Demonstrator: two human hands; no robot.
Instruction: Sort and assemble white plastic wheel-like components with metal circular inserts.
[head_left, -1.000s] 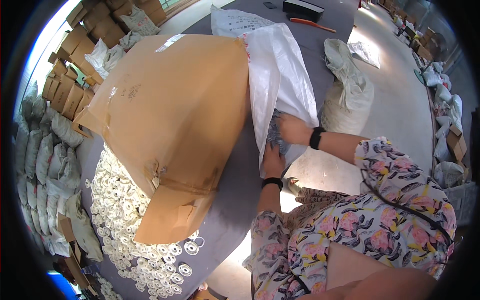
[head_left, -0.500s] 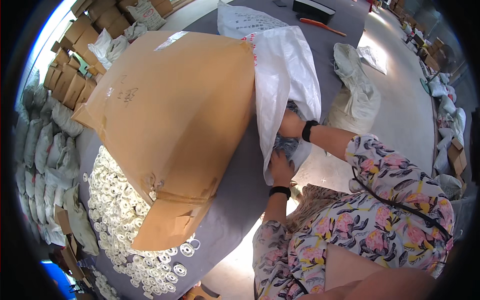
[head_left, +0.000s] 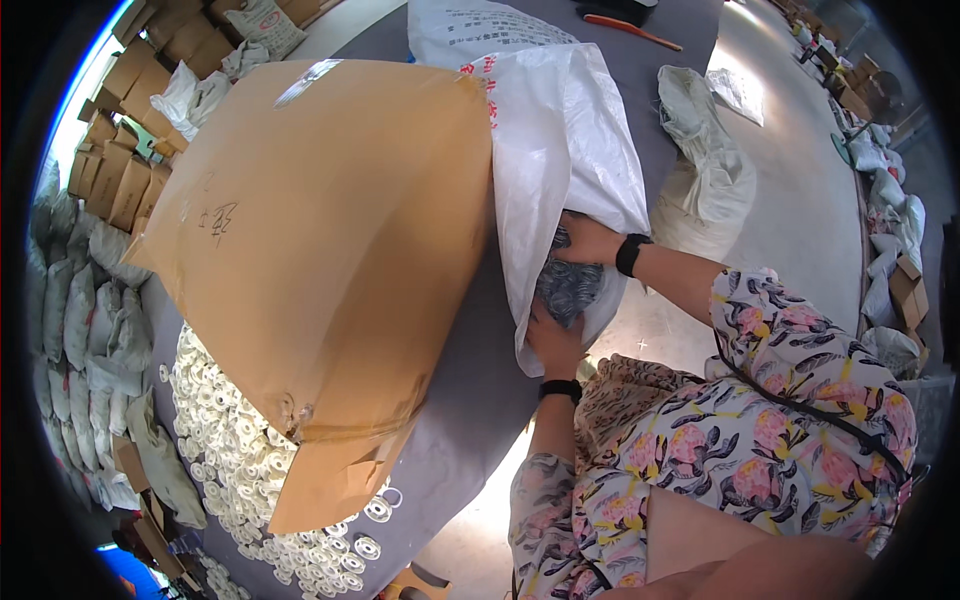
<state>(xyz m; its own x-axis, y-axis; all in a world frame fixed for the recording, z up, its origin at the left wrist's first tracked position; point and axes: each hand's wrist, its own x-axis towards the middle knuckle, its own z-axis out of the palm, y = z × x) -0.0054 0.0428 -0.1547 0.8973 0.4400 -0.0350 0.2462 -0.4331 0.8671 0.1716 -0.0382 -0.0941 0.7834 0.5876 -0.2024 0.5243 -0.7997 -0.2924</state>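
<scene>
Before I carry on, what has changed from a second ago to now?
The left hand and right hand have spread farther apart at the mouth of the white sack, showing more of the dark contents between them. From this view, the cardboard flap hides more white spools. Both hands remain at the mouth.

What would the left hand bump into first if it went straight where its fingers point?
The left hand would probably meet the dark, shiny contents of the white plastic sack first, right in front of it. How deep they go inside is hard to tell.
</scene>
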